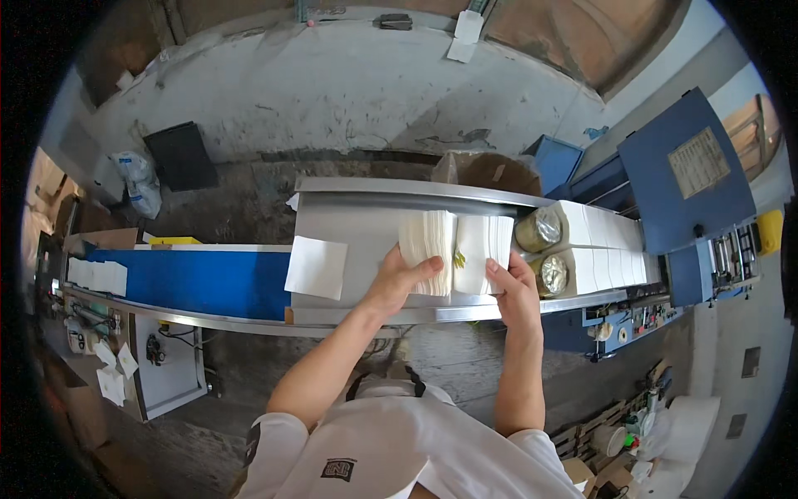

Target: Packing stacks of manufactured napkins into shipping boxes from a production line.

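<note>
Over the steel tray (357,216) I hold a thick stack of folded white paper napkins (426,241), parted in the middle like an open book. My left hand (394,281) grips the left half, its thumb lying across the napkin edges. The right half is held by my right hand (519,289), thumb on the front and fingers behind, mostly hidden. A small green printed pattern shows near the parting. To the left, a single white napkin (317,268) lies flat at the tray's end.
Two round film-wrapped objects (539,229) stand against long rows of white napkins (603,229) at the right, by a blue machine (690,170). A blue conveyor belt (199,279) runs left, with a napkin stack (98,276) at its far end. Behind the tray is a lined cardboard box (499,173).
</note>
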A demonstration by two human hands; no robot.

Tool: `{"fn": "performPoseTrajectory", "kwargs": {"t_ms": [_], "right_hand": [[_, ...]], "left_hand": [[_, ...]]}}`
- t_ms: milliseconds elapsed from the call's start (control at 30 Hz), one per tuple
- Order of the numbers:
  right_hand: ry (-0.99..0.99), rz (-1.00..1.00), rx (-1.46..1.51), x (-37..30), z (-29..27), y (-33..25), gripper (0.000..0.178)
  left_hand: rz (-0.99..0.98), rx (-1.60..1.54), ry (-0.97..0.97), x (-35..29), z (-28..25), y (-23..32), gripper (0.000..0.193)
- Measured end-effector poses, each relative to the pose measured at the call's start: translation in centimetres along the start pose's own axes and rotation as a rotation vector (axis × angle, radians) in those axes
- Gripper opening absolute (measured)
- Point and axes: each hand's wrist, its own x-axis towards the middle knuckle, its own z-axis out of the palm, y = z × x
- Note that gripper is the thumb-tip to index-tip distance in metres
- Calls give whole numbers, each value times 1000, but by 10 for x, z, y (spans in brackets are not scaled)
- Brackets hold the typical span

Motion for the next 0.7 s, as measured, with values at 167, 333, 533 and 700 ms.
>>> {"fn": "performPoseTrajectory", "kwargs": {"t_ms": [167,333,533,700], "right_hand": [[3,12,31,2,-9,0,32],[-17,24,81,3,-13,1,30],[-33,43,116,3,-19,4,32],[-54,41,144,4,-24,9,31]], "left_hand": [[-10,-8,-25,3,1,0,62],[9,-22,-28,2,2,1,61],[20,-36,-53,-1,5,6,60],[29,-39,-66,-3,3,3,59]]}}
